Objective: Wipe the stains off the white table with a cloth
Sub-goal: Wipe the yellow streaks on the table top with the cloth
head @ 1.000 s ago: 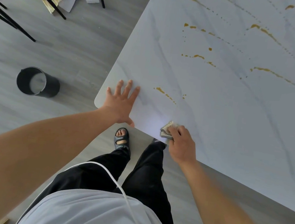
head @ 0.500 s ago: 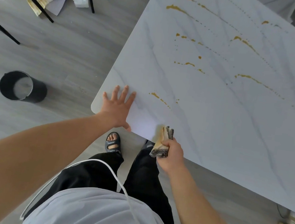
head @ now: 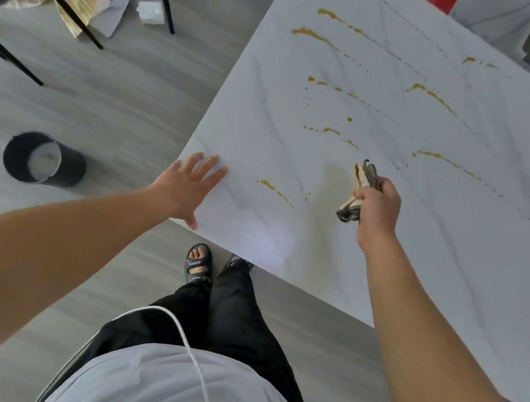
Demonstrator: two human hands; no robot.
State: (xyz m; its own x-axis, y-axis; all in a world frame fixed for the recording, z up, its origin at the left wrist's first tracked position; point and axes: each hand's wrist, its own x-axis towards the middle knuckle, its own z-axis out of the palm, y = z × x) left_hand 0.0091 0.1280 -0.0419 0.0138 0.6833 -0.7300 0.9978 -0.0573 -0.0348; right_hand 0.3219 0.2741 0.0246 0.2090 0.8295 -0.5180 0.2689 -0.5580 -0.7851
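1. Table (head: 450,257): white, marbled. I log several yellow-brown stains (head: 306,32) streaked across its far and middle parts, with one short trail between the two hands.
2. Left hand (head: 188,188): flat on the table's near corner, fingers straight and spread.
3. Right hand (head: 377,211): over the table, fingers curled round a bunched cloth (head: 363,176). I cannot tell whether the cloth touches the surface.
4. Faint yellowish smear (head: 327,188): just left of the cloth.
5. Dark bin (head: 45,160): upright on the grey floor (head: 135,101), left of the table.
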